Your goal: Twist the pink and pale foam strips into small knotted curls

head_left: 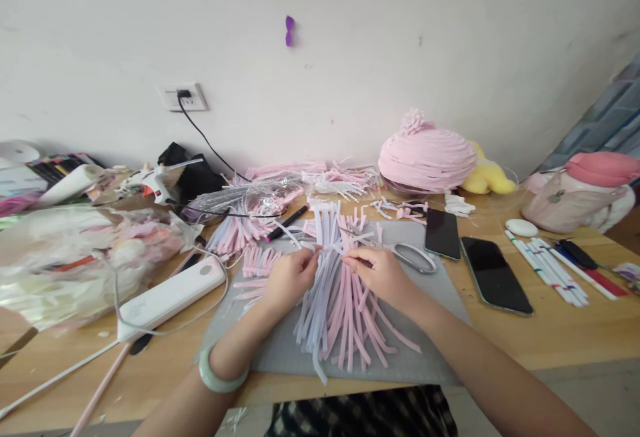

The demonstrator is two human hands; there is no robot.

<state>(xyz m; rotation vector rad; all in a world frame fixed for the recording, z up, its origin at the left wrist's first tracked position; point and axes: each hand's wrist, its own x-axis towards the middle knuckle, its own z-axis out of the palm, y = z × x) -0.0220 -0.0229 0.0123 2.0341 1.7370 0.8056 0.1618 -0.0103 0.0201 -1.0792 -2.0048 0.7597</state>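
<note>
A bundle of pale lavender pipe cleaners (307, 320) lies lengthwise on a grey mat (270, 360), with pink pipe cleaners (355, 337) fanned out on its right. At the upper middle of these stems, my left hand (293, 277) is closed in a pinch on a light lavender stem at the bundle's left side. Opposite it, my right hand (377, 273) pinches over the pink stems with thumb and forefinger together; the small piece between those fingertips is hard to make out. Scissors (417, 260) with grey handles lie just beyond my right hand, their blades partly covered by stems.
Short pink bundles (260, 260) lie left of my left hand. Two phones (495, 277) and white markers (547, 270) are on the right. A white power strip (170, 297), a glue gun (157, 183) and plastic bags (75, 270) crowd the left. A pink pipe-cleaner dome (425, 157) stands behind.
</note>
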